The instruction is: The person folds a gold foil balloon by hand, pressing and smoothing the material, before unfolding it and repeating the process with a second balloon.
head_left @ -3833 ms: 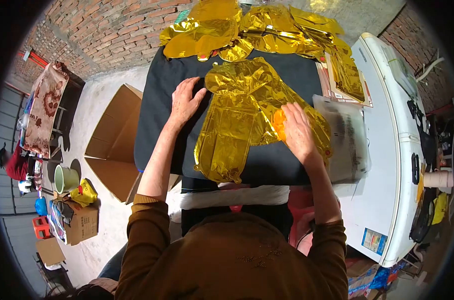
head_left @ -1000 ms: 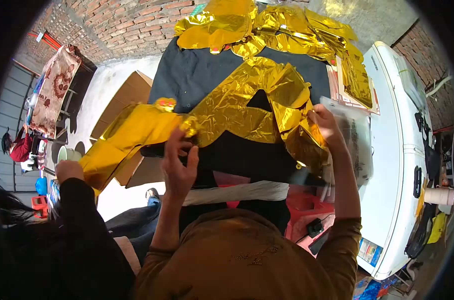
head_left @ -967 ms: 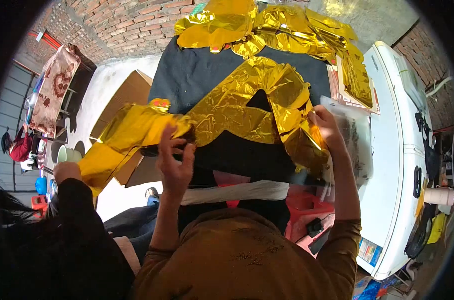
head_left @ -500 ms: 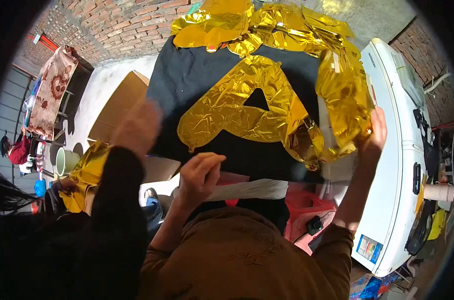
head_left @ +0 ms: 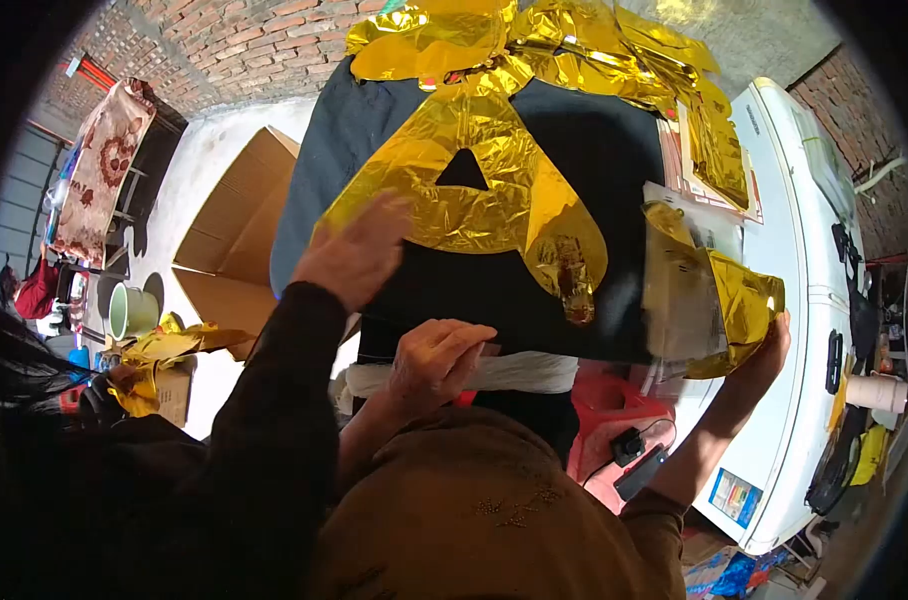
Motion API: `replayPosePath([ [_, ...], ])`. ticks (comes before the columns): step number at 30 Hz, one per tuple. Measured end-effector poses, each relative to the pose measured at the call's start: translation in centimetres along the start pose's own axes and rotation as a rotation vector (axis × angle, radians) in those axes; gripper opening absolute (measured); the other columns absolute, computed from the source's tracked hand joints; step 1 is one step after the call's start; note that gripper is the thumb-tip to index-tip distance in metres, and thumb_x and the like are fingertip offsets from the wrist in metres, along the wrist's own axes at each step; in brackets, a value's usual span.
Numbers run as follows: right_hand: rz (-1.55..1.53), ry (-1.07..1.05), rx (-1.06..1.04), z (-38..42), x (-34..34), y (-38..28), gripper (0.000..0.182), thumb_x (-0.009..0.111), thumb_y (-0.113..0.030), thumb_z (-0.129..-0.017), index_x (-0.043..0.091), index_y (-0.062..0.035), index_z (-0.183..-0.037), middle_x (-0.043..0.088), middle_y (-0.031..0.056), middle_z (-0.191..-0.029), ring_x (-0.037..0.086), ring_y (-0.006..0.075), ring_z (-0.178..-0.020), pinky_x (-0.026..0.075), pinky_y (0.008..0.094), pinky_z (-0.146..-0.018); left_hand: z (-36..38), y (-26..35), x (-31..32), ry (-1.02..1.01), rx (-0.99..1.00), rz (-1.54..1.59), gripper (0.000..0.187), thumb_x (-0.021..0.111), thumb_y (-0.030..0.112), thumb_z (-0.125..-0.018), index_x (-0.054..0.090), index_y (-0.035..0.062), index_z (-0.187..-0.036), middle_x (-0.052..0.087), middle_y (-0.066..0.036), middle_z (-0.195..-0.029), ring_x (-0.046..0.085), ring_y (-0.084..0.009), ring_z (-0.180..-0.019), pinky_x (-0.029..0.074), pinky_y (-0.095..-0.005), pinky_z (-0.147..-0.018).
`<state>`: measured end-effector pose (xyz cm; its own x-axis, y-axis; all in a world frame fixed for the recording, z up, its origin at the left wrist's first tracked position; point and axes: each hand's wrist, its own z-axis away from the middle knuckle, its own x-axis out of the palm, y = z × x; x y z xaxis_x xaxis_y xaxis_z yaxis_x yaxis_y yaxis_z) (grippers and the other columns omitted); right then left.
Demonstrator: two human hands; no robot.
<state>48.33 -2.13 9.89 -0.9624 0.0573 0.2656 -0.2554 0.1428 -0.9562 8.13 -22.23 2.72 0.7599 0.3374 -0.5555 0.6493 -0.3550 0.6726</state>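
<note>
A flat gold foil balloon shaped like a letter A (head_left: 474, 215) lies on the dark cloth (head_left: 589, 140). My left hand (head_left: 436, 362) is closed at the cloth's near edge, below the balloon; whatever its fingers pinch, if anything, is hidden. Off to the right, my right hand (head_left: 767, 350) grips a folded gold foil balloon (head_left: 749, 300). Clear plastic wrapping (head_left: 679, 290) sits against that folded foil. A co-worker's hand (head_left: 359, 250), in a black sleeve, is over the A's left leg and looks slightly blurred.
More gold foil balloons (head_left: 594, 50) are heaped along the far edge. A white freezer (head_left: 799, 300) stands close on the right. To the left are an open cardboard box (head_left: 239, 200) and a pale green bucket (head_left: 132, 315). A pink stool (head_left: 614, 415) is below the cloth.
The A balloon has shifted left and slightly away. The co-worker's hand has moved right onto it. My right hand has brought the folded foil nearer, and my left hand has moved right.
</note>
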Motion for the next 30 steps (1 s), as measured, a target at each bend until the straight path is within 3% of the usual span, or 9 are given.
replayPosePath([
  [2, -0.013, -0.007, 0.002, 0.1, 0.0, 0.3, 0.035, 0.049, -0.032, -0.11, 0.061, -0.0018, -0.122, 0.069, 0.0107, -0.113, 0.069, 0.0202, -0.102, 0.055, 0.0342, -0.09, 0.3, -1.0, 0.4, 0.005, 0.019, -0.007, 0.029, 0.075, 0.002, -0.091, 0.073, 0.0079, -0.119, 0.076, -0.013, -0.115, 0.073, -0.0244, -0.107, 0.06, -0.0375, -0.096],
  [5, -0.013, -0.083, 0.009, 0.5, -1.1, 0.8, 0.033, 0.049, -0.031, -0.11, 0.062, -0.0025, -0.122, 0.069, 0.0104, -0.113, 0.069, 0.02, -0.103, 0.056, 0.0343, -0.09, 0.0, -1.1, 1.0, -0.03, 0.047, -0.013, 0.029, 0.076, 0.003, -0.091, 0.072, 0.0073, -0.119, 0.075, -0.012, -0.115, 0.073, -0.0241, -0.106, 0.059, -0.0375, -0.094],
  [15, -0.018, 0.0, 0.083, 2.2, 1.1, 0.3, 0.03, 0.042, -0.024, -0.111, 0.061, -0.0031, -0.12, 0.069, 0.0094, -0.114, 0.069, 0.0199, -0.104, 0.056, 0.0352, -0.093, -0.5, 1.1, 2.3, -0.155, 0.139, -0.023, 0.03, 0.078, 0.006, -0.089, 0.071, 0.0052, -0.118, 0.073, -0.009, -0.115, 0.072, -0.0234, -0.102, 0.058, -0.0375, -0.088],
  [18, 0.168, 0.021, 0.004, 1.9, 0.8, 1.6, 0.032, 0.042, -0.024, -0.108, 0.063, -0.0021, -0.119, 0.067, 0.0086, -0.109, 0.068, 0.0183, -0.101, 0.055, 0.0316, -0.09, -0.6, 0.9, 2.7, -0.177, 0.155, -0.031, 0.03, 0.078, 0.007, -0.089, 0.07, 0.0046, -0.118, 0.073, -0.008, -0.114, 0.071, -0.0231, -0.101, 0.057, -0.0375, -0.086],
  [19, 0.083, 0.087, 0.107, 2.4, 2.2, 0.4, 0.031, 0.041, -0.02, -0.108, 0.064, -0.0012, -0.116, 0.066, 0.0077, -0.109, 0.066, 0.0168, -0.102, 0.054, 0.0292, -0.088, -0.6, 0.8, 2.8, -0.183, 0.157, -0.031, 0.03, 0.078, 0.007, -0.089, 0.07, 0.0044, -0.118, 0.073, -0.008, -0.114, 0.071, -0.0231, -0.101, 0.057, -0.0375, -0.086],
  [21, 0.077, -0.013, 0.115, 2.5, 2.7, 0.5, 0.029, 0.041, -0.018, -0.108, 0.064, -0.002, -0.113, 0.064, 0.007, -0.107, 0.065, 0.0149, -0.1, 0.053, 0.0277, -0.084, -0.8, 0.6, 3.0, -0.2, 0.16, -0.034, 0.03, 0.078, 0.007, -0.089, 0.07, 0.0042, -0.118, 0.073, -0.008, -0.114, 0.071, -0.0235, -0.1, 0.057, -0.038, -0.085],
  [22, 0.433, -0.174, -0.112, 1.6, 1.2, 2.0, 0.023, 0.046, -0.02, -0.107, 0.063, -0.0046, -0.107, 0.065, 0.0087, -0.106, 0.064, 0.0137, -0.098, 0.053, 0.027, -0.08, -1.0, 0.6, 2.9, -0.209, 0.154, -0.026, 0.029, 0.078, 0.007, -0.09, 0.071, 0.0042, -0.118, 0.073, -0.008, -0.113, 0.072, -0.0239, -0.1, 0.057, -0.0384, -0.085],
  [25, -0.022, -0.221, 0.171, 1.9, 2.1, 1.8, 0.022, 0.056, -0.03, -0.109, 0.06, -0.0083, -0.11, 0.071, 0.017, -0.12, 0.074, 0.0227, -0.097, 0.059, 0.0307, -0.068, -1.8, 0.7, 2.7, -0.236, 0.125, -0.002, 0.027, 0.076, 0.006, -0.091, 0.071, 0.0044, -0.117, 0.074, -0.009, -0.112, 0.073, -0.0254, -0.1, 0.058, -0.0398, -0.084],
  [30, -0.05, -0.286, 0.219, 2.7, 5.2, 3.4, 0.022, 0.053, -0.029, -0.108, 0.06, -0.0082, -0.112, 0.071, 0.0189, -0.121, 0.076, 0.0242, -0.092, 0.056, 0.0297, -0.062, -1.4, 1.9, 1.4, -0.267, -0.045, 0.092, 0.023, 0.074, 0.005, -0.093, 0.073, 0.0046, -0.116, 0.076, -0.011, -0.109, 0.074, -0.0278, -0.099, 0.06, -0.0421, -0.084],
])
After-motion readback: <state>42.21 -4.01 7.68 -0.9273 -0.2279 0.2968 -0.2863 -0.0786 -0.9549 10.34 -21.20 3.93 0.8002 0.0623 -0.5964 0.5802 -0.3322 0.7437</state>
